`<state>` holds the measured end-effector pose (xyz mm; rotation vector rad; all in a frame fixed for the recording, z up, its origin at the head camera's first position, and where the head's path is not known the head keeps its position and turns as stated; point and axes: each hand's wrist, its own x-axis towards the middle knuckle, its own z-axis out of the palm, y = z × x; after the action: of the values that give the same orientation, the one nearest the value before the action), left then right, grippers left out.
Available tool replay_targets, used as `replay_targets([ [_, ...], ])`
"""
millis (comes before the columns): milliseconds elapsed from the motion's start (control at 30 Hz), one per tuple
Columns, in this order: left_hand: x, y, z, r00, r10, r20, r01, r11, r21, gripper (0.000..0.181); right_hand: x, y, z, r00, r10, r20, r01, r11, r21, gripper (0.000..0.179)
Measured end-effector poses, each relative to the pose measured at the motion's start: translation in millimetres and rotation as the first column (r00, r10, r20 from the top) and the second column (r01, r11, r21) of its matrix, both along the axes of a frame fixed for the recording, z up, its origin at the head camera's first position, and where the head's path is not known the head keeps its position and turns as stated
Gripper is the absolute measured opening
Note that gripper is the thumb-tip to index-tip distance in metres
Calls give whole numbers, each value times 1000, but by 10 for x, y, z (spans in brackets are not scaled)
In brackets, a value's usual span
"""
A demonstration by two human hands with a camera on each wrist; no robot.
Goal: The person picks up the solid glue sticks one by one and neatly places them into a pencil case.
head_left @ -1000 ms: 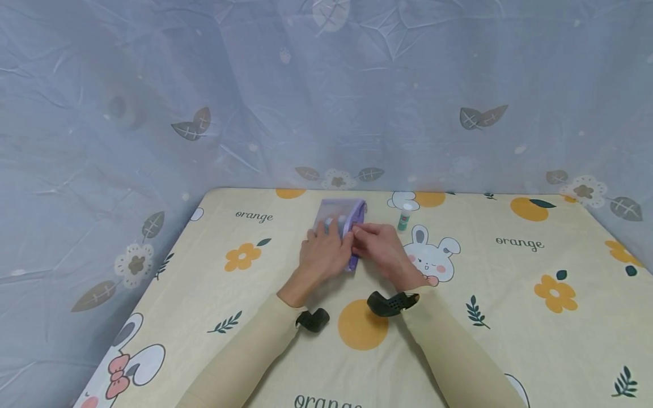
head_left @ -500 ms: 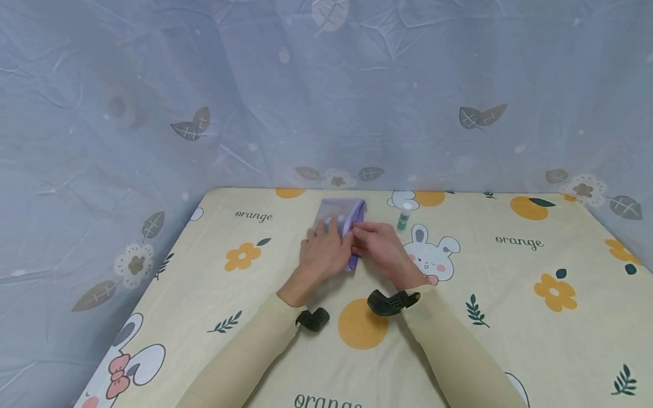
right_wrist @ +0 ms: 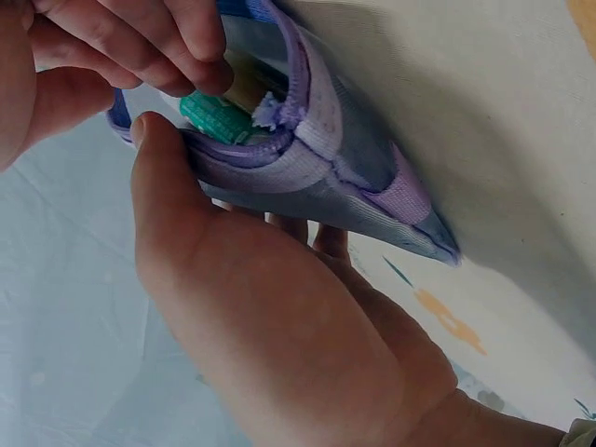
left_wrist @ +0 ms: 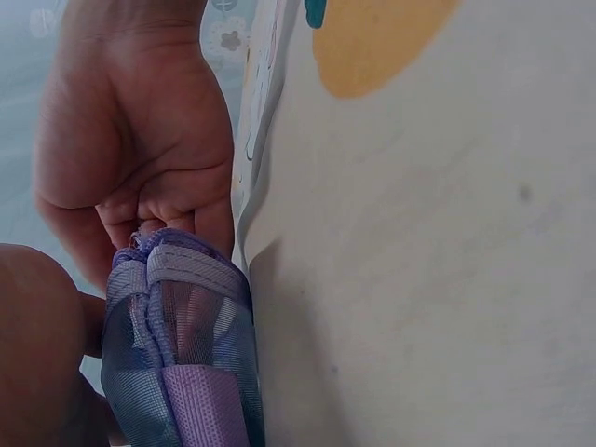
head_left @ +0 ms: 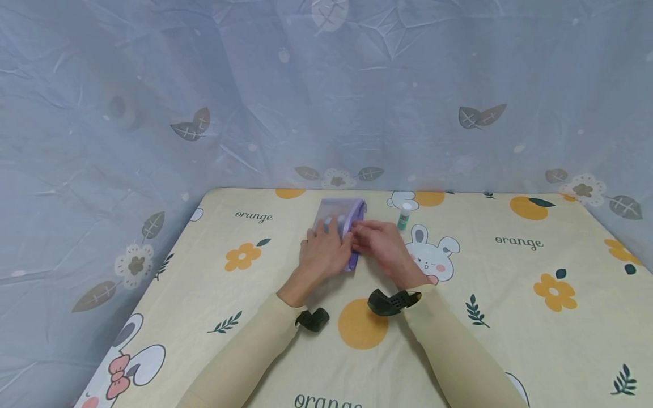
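Observation:
A mesh zip pouch with purple trim lies near the back middle of the table, its mouth facing right. My left hand lies on it with fingers spread; in the right wrist view the left thumb hooks the mouth's rim. My right hand is at the mouth, its fingertips just inside the opening. A green tube, like a glue stick, shows inside beside those fingertips, with a tan item next to it. Whether the right fingers grip anything I cannot tell.
A green glue stick with a white cap stands on the table just right of the pouch. The cloth is cream with printed rabbits, oranges and flowers. A pale blue patterned curtain hangs behind and on the left.
The right hand has shifted very slightly at the pouch's mouth. The left hand, the pouch and the glue stick outside stay where they were.

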<state>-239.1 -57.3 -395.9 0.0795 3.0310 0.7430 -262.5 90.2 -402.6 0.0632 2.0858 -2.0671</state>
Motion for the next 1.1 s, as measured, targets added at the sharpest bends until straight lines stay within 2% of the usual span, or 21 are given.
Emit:
replay_targets([
  [500,4,1,-1,1000,0,-1,0,1000,-4,69,19,66,130,990,-23,-141,38,994,106,39],
  [867,19,4,2,1000,6,1,-6,1000,-6,67,36,83,196,962,-52,-266,134,945,300,41],
  [1100,18,8,9,1000,2,0,-2,1000,10,65,39,149,264,944,-62,-324,164,940,298,44],
])
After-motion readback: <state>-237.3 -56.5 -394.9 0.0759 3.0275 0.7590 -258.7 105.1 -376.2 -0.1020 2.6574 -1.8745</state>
